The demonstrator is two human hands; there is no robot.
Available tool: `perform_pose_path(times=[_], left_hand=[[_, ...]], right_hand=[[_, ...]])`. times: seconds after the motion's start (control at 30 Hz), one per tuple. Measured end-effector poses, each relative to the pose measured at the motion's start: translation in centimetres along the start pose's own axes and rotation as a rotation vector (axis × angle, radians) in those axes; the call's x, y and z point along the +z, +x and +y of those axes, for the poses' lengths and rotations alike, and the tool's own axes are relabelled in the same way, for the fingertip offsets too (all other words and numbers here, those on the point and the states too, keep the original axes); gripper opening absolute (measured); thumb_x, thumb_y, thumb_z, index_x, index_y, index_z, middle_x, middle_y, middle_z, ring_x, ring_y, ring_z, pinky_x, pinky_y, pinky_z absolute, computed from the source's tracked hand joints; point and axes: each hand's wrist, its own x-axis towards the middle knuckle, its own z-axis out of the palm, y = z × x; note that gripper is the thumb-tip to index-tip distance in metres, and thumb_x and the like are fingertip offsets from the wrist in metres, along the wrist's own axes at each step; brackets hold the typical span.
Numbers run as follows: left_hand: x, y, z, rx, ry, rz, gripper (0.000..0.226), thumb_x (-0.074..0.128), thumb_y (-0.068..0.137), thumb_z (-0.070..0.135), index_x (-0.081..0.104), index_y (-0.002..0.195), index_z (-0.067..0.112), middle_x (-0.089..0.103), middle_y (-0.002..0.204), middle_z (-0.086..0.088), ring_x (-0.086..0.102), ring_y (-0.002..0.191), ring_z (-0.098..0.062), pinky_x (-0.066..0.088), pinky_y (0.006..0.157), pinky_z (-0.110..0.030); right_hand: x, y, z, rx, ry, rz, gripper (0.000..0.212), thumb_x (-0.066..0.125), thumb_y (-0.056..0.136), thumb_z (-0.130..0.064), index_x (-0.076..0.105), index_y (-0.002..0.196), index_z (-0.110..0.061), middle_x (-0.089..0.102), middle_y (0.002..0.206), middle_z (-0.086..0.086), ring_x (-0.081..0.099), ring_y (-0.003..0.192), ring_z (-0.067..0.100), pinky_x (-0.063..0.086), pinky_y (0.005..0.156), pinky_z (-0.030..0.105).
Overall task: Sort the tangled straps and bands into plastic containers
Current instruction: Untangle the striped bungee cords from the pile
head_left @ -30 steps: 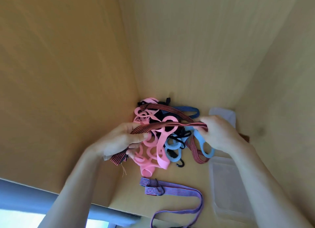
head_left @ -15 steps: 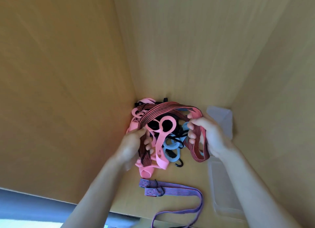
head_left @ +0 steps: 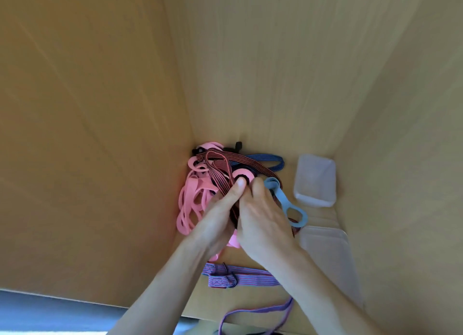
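A tangle of straps lies in the back left corner of a wooden compartment: pink ring bands [head_left: 191, 197], a red-and-black striped strap [head_left: 223, 170], a blue ring band [head_left: 288, 204] and a blue striped strap [head_left: 270, 160]. My left hand [head_left: 220, 217] and my right hand [head_left: 263, 217] are pressed together over the pile. Both grip the folded red-and-black strap, the left thumb on top. A purple striped strap [head_left: 245, 278] with a dark hook lies nearer me. Two clear plastic containers stand at the right, one far [head_left: 315, 181], one near [head_left: 328, 254].
Wooden walls close in on the left [head_left: 87, 134], back [head_left: 275, 71] and right [head_left: 413, 159]. The front edge of the shelf floor [head_left: 250, 259] runs along the bottom, with a blue-grey surface [head_left: 50, 314] below it at the lower left.
My hands, which held the red-and-black strap stretched apart, have come together over the pile, folding the strap between them. The blue ring band now sticks out to the right.
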Motion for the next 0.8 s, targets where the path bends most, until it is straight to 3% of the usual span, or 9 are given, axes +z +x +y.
perform_pose_path(times=[0.13, 0.2, 0.27, 0.37, 0.47, 0.57, 0.67, 0.73, 0.8], left_hand=[[-0.7, 1.0, -0.1, -0.045, -0.054, 0.186, 0.044, 0.068, 0.092, 0.040, 0.071, 0.114, 0.002, 0.071, 0.114, -0.021, 0.070, 0.110, -0.033, 0.054, 0.098, -0.045], [-1.2, 1.3, -0.1, -0.050, -0.114, 0.236, 0.030, 0.061, 0.098, 0.032, 0.072, 0.099, 0.004, 0.073, 0.096, -0.016, 0.074, 0.091, -0.027, 0.059, 0.079, -0.037], [-1.8, 1.4, 0.0, -0.056, -0.122, 0.203, 0.032, 0.057, 0.100, 0.030, 0.072, 0.081, 0.009, 0.070, 0.080, -0.013, 0.071, 0.073, -0.024, 0.058, 0.064, -0.031], [-2.8, 0.9, 0.0, -0.087, 0.050, 0.076, 0.044, 0.057, 0.100, 0.034, 0.069, 0.063, 0.013, 0.064, 0.067, -0.012, 0.065, 0.064, -0.028, 0.055, 0.069, -0.036], [-3.7, 0.3, 0.2, -0.194, 0.181, -0.179, 0.029, 0.065, 0.096, 0.030, 0.058, 0.075, 0.011, 0.044, 0.059, -0.006, 0.052, 0.052, -0.024, 0.057, 0.068, -0.042], [-3.6, -0.2, 0.4, -0.365, 0.462, -0.404, 0.024, 0.069, 0.092, 0.031, 0.061, 0.081, 0.012, 0.038, 0.060, -0.002, 0.044, 0.050, -0.019, 0.058, 0.066, -0.040], [-3.3, -0.5, 0.5, -0.452, 0.664, -0.587, 0.019, 0.065, 0.095, 0.024, 0.063, 0.077, 0.018, 0.039, 0.060, -0.001, 0.043, 0.051, -0.015, 0.056, 0.063, -0.035], [-3.2, -0.8, 0.3, -0.484, 0.736, -0.644, 0.023, 0.064, 0.096, 0.016, 0.060, 0.073, 0.021, 0.044, 0.061, -0.001, 0.048, 0.052, -0.015, 0.054, 0.061, -0.034], [-3.5, -1.0, 0.3, -0.483, 0.848, -0.662, 0.023, 0.065, 0.095, 0.015, 0.064, 0.074, 0.026, 0.055, 0.061, 0.002, 0.055, 0.055, -0.017, 0.053, 0.063, -0.036]], right_hand=[[0.2, -0.6, 0.0, -0.051, 0.095, -0.044, 0.058, 0.060, 0.091, -0.015, 0.041, 0.146, -0.012, 0.039, 0.120, 0.001, 0.049, 0.114, 0.023, 0.053, 0.085, 0.038], [-0.1, -1.1, 0.7, -0.040, 0.215, -0.053, 0.055, 0.067, 0.091, -0.027, 0.049, 0.142, -0.020, 0.046, 0.120, -0.004, 0.052, 0.114, 0.017, 0.051, 0.091, 0.036], [-0.6, -1.5, 1.6, -0.012, 0.396, -0.047, 0.044, 0.071, 0.086, -0.034, 0.061, 0.127, -0.024, 0.054, 0.112, -0.012, 0.056, 0.104, 0.007, 0.049, 0.089, 0.026], [-1.8, -1.6, 3.5, 0.018, 0.584, 0.142, 0.015, 0.069, 0.085, -0.024, 0.067, 0.099, -0.027, 0.059, 0.096, -0.015, 0.060, 0.092, 0.004, 0.042, 0.078, 0.017], [-2.7, -1.3, 5.1, -0.089, 0.333, 0.245, 0.060, 0.065, 0.077, 0.004, 0.058, 0.125, -0.031, 0.051, 0.128, -0.010, 0.050, 0.120, 0.011, 0.046, 0.096, 0.031], [-1.8, -1.5, 4.9, -0.321, -0.016, 0.118, 0.091, 0.063, 0.065, -0.004, 0.040, 0.149, -0.029, 0.023, 0.164, 0.004, 0.021, 0.150, 0.034, 0.023, 0.121, 0.056], [0.4, -2.2, 4.7, -0.369, -0.189, -0.082, 0.069, 0.079, 0.060, -0.015, 0.061, 0.126, -0.024, 0.029, 0.163, 0.008, 0.018, 0.152, 0.037, 0.014, 0.120, 0.067], [1.5, -3.0, 5.6, -0.321, -0.232, -0.147, 0.044, 0.081, 0.065, -0.023, 0.069, 0.107, -0.021, 0.054, 0.142, 0.004, 0.039, 0.142, 0.034, 0.015, 0.120, 0.067], [2.2, -3.9, 6.3, -0.251, -0.182, -0.251, 0.035, 0.075, 0.073, -0.027, 0.066, 0.107, -0.024, 0.065, 0.112, -0.001, 0.057, 0.121, 0.029, 0.027, 0.117, 0.059]])
